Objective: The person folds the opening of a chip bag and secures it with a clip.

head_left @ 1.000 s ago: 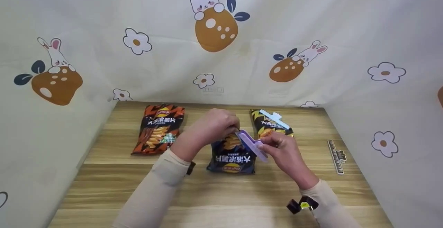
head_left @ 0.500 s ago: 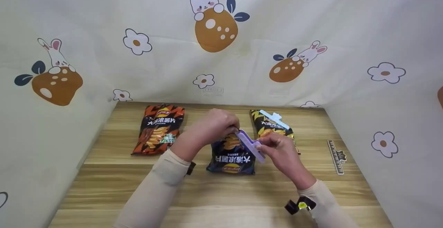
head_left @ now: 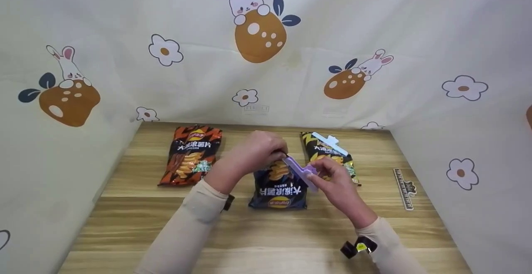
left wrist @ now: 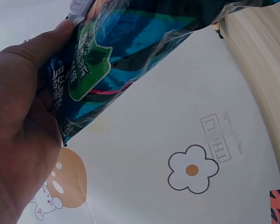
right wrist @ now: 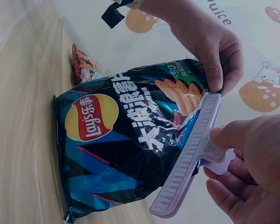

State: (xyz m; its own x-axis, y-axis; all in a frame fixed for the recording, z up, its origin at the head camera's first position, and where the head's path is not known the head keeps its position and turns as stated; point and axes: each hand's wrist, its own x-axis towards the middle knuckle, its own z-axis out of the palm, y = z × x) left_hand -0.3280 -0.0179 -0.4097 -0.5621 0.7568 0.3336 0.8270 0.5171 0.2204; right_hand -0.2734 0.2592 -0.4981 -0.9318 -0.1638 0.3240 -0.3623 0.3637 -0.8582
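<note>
In the head view a blue chip bag (head_left: 280, 188) stands mid-table, its printing upside down. My left hand (head_left: 262, 147) pinches its upper corner, and in the left wrist view the thumb (left wrist: 63, 30) lies against the bag. A long lilac bag clip (right wrist: 191, 149) lies slantwise along the bag's top edge, one end close to the left fingertips. My right hand (right wrist: 256, 163) pinches the clip near its middle, thumb on top and fingers curled beneath by the handle. Whether the clip's jaws have closed on the bag cannot be told.
An orange-red chip bag (head_left: 189, 157) lies at the back left. At the back right lies a yellow-black chip bag (head_left: 318, 153) with a light blue clip (head_left: 331, 143) across it. Another clip (head_left: 404, 188), patterned black and white, rests by the right edge of the wooden table (head_left: 257, 245).
My right hand has shifted slightly left on the lilac clip, with more of its handle now showing. The left hand and the blue bag have stayed nearly still.
</note>
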